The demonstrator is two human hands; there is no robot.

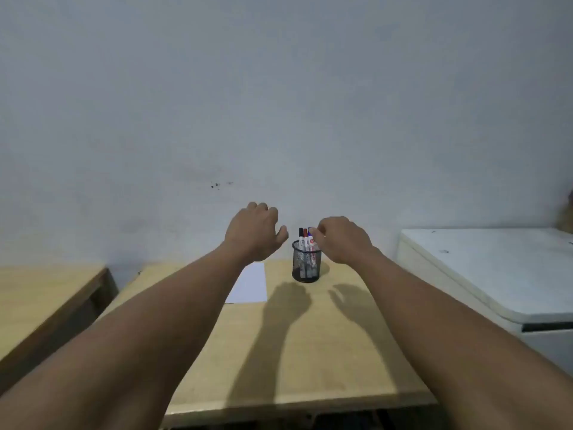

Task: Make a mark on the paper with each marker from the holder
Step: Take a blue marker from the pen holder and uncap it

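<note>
Markers [305, 240]: light, rigid, smooth; grip by cap. Mesh holder [305, 262] tips easily. Right hand [344, 240] pinching blue marker cap; left hand [254, 234] loosely spread, empty.

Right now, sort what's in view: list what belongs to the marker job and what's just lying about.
For the job:
- holder, black mesh
- markers standing in it
- paper, left of the holder
- right hand, fingertips at the markers
- left hand, raised, empty

Just lying about:
- white cabinet on the right
- side table on the left
</note>
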